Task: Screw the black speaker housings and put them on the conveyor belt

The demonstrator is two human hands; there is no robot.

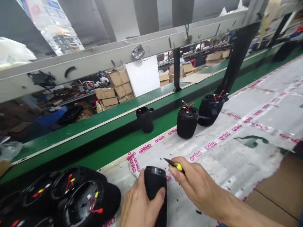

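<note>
Near the bottom centre, my left hand (143,201) wraps round a black cloth-covered cylinder (155,186) with a glossy rim at its upper end. Just right of that rim, my right hand (194,179) grips a yellow-handled tool (178,166) whose dark pointed tip faces up and left, apart from the cylinder. Several similar open black housings (82,201) with red, yellow and white wires crowd the lower left. Beyond my hands, one black housing with wires (187,122) stands upright, and another (210,110) is beside it to the right.
A lone black housing (145,119) stands on the green conveyor (118,142) behind the work surface. Pink-lettered sheeting (227,151) covers the table. A grey metal beam (94,60) crosses above the conveyor, with a black post (176,69) below it. Cardboard boxes (118,78) are stacked beyond.
</note>
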